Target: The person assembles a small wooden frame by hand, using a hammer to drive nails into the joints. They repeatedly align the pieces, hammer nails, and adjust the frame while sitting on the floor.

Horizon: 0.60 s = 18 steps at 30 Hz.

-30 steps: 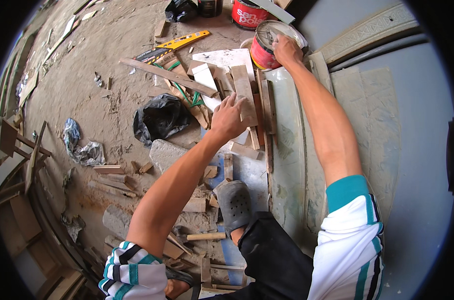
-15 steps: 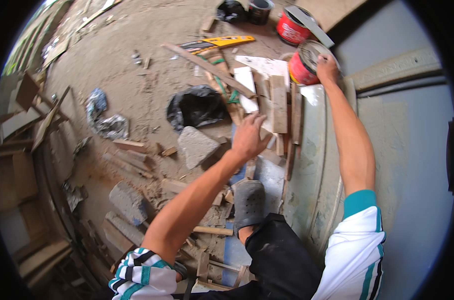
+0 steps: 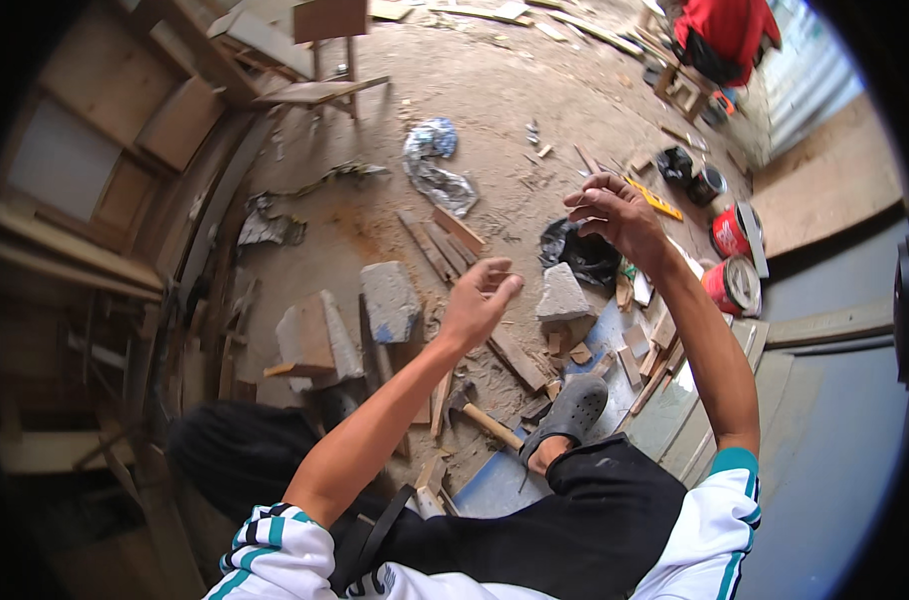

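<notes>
Left hand (image 3: 478, 300): raised, fingers half curled with a gap at the thumb, nothing visible in it. Right hand (image 3: 623, 218): raised farther out, fingers loosely bent and parted, likewise bare; the slack pose suggests you bear no load. Nearest your right hand, just beyond and below it in view: a black bag (image 3: 580, 250), crumpled on the ground. Nearest your left: wood strips (image 3: 430, 245), lying side by side, perhaps grouped by shape. Between and below the hands: a pale block (image 3: 565, 293); to the left, a second block (image 3: 390, 300), blue-marked at its lower edge. Nearer you: a hammer (image 3: 493, 427), handle toward your shoe (image 3: 575, 410), probably kept within reach. Shoe: on or beside a blue sheet (image 3: 495, 480); which, you cannot tell from here. Right: offcuts (image 3: 655, 340), heaped and partly masked by your right forearm, which crosses that side. Beyond: a yellow saw (image 3: 658, 200) and two red cans, upper (image 3: 725, 238) and lower (image 3: 720, 288); a grey strip (image 3: 753, 240) crosses the upper, seemingly just parked there. Far left: a wooden frame (image 3: 140, 235), hemming that side. Far right: a co-worker in red (image 3: 723, 35), well apart.
</notes>
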### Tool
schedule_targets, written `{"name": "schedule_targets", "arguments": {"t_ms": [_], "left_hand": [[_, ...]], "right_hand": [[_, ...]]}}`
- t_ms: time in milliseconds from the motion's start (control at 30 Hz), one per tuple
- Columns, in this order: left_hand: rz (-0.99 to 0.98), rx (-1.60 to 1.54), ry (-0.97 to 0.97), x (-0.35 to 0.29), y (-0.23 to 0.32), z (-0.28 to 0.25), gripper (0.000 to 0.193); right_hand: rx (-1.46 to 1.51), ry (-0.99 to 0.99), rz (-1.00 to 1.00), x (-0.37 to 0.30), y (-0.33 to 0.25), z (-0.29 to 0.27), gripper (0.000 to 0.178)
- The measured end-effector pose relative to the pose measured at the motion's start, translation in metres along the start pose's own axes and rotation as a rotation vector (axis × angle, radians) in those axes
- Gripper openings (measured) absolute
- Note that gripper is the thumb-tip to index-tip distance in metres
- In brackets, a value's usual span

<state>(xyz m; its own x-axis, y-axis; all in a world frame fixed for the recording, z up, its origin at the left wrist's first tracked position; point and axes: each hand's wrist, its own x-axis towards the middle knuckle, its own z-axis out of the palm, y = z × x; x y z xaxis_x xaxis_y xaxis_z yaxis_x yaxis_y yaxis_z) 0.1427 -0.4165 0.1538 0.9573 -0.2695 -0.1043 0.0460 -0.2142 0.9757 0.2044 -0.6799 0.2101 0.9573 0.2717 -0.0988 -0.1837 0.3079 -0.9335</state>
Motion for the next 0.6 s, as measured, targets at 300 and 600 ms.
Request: {"name": "schedule_targets", "arguments": {"t_ms": [300, 600], "left_hand": [[0.423, -0.207, 0.21, -0.08, 0.057, -0.167, 0.02], [0.23, 0.028, 0.415, -0.202, 0.035, -0.291, 0.015]], "right_hand": [[-0.557, -0.172, -0.059, -0.001, -0.005, 0.247, 0.025], [-0.663, -0.481, -0.012, 0.018, 0.071, 0.401, 0.03]]}}
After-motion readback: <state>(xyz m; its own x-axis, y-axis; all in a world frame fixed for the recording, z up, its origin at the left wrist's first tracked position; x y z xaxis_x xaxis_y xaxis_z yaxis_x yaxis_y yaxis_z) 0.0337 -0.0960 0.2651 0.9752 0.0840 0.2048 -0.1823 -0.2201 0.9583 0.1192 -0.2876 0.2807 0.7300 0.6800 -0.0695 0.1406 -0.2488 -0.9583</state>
